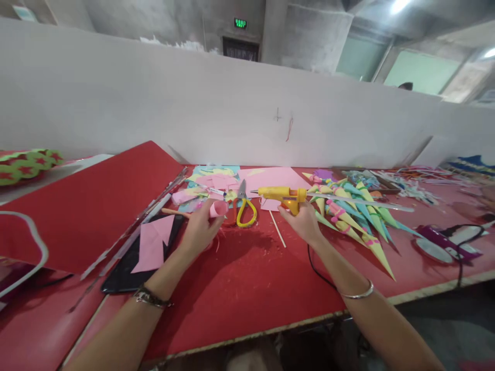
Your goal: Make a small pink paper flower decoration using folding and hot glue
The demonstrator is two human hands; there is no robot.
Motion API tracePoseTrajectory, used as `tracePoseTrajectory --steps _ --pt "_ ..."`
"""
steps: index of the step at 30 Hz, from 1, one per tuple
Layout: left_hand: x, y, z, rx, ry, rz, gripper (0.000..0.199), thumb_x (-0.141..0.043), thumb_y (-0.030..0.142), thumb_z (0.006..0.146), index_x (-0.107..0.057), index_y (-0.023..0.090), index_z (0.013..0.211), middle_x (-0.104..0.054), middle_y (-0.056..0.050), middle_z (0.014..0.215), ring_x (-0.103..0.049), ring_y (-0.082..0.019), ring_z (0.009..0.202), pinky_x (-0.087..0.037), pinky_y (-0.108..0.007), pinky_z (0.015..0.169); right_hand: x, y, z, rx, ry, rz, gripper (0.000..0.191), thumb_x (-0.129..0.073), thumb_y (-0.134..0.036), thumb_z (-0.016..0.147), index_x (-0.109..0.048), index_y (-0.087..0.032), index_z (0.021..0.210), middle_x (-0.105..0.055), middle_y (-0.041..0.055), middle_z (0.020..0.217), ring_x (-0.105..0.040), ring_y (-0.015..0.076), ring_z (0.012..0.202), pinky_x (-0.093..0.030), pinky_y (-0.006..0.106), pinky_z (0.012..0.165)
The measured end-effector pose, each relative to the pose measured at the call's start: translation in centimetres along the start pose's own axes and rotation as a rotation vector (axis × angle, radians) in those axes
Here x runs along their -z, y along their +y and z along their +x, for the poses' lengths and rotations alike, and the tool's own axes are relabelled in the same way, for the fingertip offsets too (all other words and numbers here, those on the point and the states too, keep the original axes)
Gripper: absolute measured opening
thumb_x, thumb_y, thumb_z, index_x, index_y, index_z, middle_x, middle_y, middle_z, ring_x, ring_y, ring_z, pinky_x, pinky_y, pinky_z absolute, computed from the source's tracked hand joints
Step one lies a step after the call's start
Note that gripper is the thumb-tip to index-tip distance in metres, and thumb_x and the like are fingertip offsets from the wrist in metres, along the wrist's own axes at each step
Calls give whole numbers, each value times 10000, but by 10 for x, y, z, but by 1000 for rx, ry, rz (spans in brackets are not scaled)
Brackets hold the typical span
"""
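My left hand (201, 226) is closed around a small rolled tube of pink paper (218, 208), its round end facing up and right. In my right hand (303, 221) is a yellow hot glue gun (280, 194), its nozzle pointing left toward the roll but apart from it. A clear glue stick (363, 201) juts out of the gun's back end. Between my hands lie scissors (246, 211) with one yellow and one red handle. A thin wooden stick (277, 229) rests on the red table (247, 288) below the gun.
Pink paper cutouts (152, 242) lie on a black tray (124, 275) at left, beside a large red board (96, 206). Paper scraps (216, 181) and a pink sheet (274, 178) sit farther back. Several coloured paper cones (377, 252) are piled at right, near a purple device (448, 242).
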State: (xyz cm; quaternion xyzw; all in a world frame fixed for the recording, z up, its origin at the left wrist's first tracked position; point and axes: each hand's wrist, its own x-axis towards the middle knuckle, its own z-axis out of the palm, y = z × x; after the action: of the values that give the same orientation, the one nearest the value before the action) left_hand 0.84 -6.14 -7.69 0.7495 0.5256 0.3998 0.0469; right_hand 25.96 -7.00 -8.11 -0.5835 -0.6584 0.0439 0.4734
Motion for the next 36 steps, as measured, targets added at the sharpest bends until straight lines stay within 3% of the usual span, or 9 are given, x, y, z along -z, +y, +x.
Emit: tracePoseTrajectory --steps 4,7,9,12,15,20,26,31,36 --pt "4 2 1 -2 11 16 160 -364 301 779 -416 197 669 -533 -9 592 -499 -147 548 -377 -255 530 12 5 4 -37 -42 -10 270 -474 -400 790 -602 -164 765 -645 63 699 -602 219 657 -470 313 629" --pt "17 7 0 -22 -67 48 209 -365 337 786 -396 206 626 -467 17 512 -459 -138 487 -340 -251 494 29 14 -4 -60 -96 -26 302 -461 -427 797 -600 -166 735 -634 54 647 -598 225 623 -470 321 610" --pt "28 13 -4 -42 -137 64 220 -394 356 781 -412 206 621 -417 42 456 -420 -128 428 -296 -248 458 40 23 -15 -69 -104 -40 309 -452 -424 802 -602 -156 834 -657 75 737 -613 246 710 -480 347 671" --pt "45 25 -17 -72 -306 142 233 -421 367 794 -475 196 644 -477 25 468 -463 -144 426 -287 -257 456 51 41 -36 -71 -118 -62 345 -445 -428 806 -581 -148 957 -666 113 912 -612 276 868 -471 399 784" --pt "54 35 -38 -91 -564 321 222 -389 313 827 -555 179 766 -637 -58 678 -603 -215 592 -362 -285 520 50 56 -54 -74 -141 -78 338 -416 -400 822 -571 -145 981 -664 128 949 -615 277 912 -464 418 832" --pt "54 41 -65 -61 -726 462 188 -451 188 757 -611 148 847 -678 -143 837 -653 -298 796 -461 -361 650 40 67 -63 -61 -133 -94 342 -389 -373 829 -550 -151 1034 -639 141 1007 -591 279 982 -441 447 887" --pt "61 35 -71 13 -746 476 250 -489 230 739 -610 134 935 -658 -175 1012 -608 -330 973 -457 -403 780 41 66 -61 -35 -172 -85 343 -403 -348 821 -544 -155 1066 -627 124 1068 -567 264 1046 -415 431 943" --pt "77 27 -62 102 -765 422 379 -604 379 648 -598 189 977 -678 -126 1003 -639 -325 873 -466 -354 654 45 67 -59 -71 -204 -122 337 -461 -344 773 -567 -130 1012 -637 136 1005 -597 278 972 -453 423 883" --pt "76 15 -48 140 -622 366 351 -443 507 762 -578 204 880 -676 -92 912 -632 -293 831 -446 -348 644 52 65 -57 -97 -237 -161 293 -471 -291 752 -583 -143 979 -648 114 961 -605 272 934 -460 416 857"
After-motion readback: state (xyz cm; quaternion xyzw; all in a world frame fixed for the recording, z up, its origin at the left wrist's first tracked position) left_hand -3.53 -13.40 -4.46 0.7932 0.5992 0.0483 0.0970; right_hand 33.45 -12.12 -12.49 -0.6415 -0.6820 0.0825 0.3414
